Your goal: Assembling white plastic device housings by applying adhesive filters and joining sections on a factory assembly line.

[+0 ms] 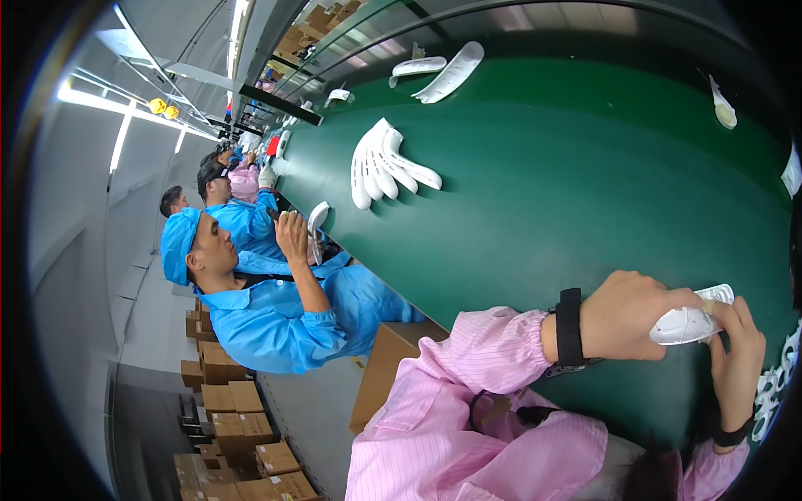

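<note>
at the lower right of the frame, the fingers of my left hand [618, 316] are curled closed on a white plastic piece [683, 326] (whether it's one part or two together, i can't tell), and my right hand [738, 355] pinches it from the other side, thumb near fingers. white openwork parts [770, 391] lie near, at the right edge. on the green table [543, 184], curved white pieces [388, 167] fan out upper centre; left of centre is a co-worker in blue [276, 305].

Ceiling lights [122, 138]: I see them glaring white, upper left.
Green table [535, 217]: evenly bright, dimmer toward its far side.
Fanned white pieces [388, 159]: small soft shadows.
Fisheye rim: black, lines bowed.
</note>
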`<act>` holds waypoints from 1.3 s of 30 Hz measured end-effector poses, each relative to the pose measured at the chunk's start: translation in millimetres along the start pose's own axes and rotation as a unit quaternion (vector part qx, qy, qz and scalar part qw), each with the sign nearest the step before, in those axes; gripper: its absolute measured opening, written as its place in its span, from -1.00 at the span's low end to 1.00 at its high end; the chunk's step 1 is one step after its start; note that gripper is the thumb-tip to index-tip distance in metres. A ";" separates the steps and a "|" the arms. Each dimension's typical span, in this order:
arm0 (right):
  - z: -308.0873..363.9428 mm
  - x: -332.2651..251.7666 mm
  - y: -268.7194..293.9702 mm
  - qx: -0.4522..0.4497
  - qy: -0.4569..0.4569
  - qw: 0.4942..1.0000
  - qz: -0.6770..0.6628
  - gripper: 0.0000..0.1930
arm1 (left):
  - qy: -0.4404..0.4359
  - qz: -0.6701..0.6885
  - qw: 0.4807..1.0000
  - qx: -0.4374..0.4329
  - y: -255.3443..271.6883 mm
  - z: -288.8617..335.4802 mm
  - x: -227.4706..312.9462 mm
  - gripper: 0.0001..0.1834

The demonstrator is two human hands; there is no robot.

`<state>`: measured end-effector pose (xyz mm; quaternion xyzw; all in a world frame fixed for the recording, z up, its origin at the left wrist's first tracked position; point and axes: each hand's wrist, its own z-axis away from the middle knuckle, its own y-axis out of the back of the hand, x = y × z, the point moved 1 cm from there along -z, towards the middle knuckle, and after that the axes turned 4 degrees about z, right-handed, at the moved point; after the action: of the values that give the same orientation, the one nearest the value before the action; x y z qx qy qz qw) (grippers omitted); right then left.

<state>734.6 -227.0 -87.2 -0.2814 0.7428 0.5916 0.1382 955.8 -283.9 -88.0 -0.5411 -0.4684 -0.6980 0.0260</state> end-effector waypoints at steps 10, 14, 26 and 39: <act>-8.3 -14.9 3.7 -0.039 0.030 0.998 -0.029 -0.69 | 0.042 0.001 0.998 -0.056 19.6 11.1 0.9 -0.26; 6.5 0.3 11.6 -0.043 0.005 0.999 0.008 -0.68 | 0.052 -0.008 0.996 -0.069 13.2 0.6 12.8 -0.28; 29.4 44.3 110.6 0.105 -0.175 0.976 0.082 -0.54 | -0.029 0.020 0.997 0.069 82.1 -83.7 -17.8 -0.22; 73.1 81.1 141.2 0.140 -0.321 0.929 0.122 -0.39 | 0.080 0.066 0.968 0.229 203.5 -150.7 -148.6 -0.45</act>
<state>578.0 -157.7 -36.9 0.0388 0.7628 0.5524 0.3339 1017.6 -570.5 -72.9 -0.4929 -0.5752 -0.6101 0.2323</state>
